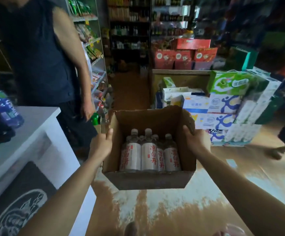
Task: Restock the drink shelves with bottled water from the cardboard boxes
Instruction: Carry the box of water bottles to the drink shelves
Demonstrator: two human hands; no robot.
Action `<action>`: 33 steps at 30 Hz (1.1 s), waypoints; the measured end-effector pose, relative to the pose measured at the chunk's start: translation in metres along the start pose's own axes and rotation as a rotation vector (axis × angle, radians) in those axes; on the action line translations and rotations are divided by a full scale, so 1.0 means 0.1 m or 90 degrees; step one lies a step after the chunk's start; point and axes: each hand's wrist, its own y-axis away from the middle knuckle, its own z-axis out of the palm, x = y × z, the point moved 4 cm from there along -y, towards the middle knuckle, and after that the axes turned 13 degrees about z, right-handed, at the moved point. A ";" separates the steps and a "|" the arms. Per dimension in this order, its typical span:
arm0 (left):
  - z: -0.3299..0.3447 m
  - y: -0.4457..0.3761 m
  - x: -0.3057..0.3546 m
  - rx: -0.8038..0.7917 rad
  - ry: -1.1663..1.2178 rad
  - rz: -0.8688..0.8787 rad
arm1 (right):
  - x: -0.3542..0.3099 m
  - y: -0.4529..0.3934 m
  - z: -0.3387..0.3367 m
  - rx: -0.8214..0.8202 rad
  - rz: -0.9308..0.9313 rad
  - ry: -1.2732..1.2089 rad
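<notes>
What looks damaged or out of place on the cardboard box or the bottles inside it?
The cardboard box has a torn, ragged top rim, and the right hand grips a crumpled flap. The water bottles fill only the near side of the box, standing upright. No spill shows.
</notes>
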 end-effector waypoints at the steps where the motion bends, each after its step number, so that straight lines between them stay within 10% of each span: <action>1: 0.09 -0.34 -0.07 -0.002 0.005 -0.006 | -0.15 -0.28 0.19 -0.002 0.008 -0.004; 33: 2.02 -9.39 -1.46 0.025 -0.046 -0.012 | -4.95 -7.31 4.62 -0.050 -0.002 0.000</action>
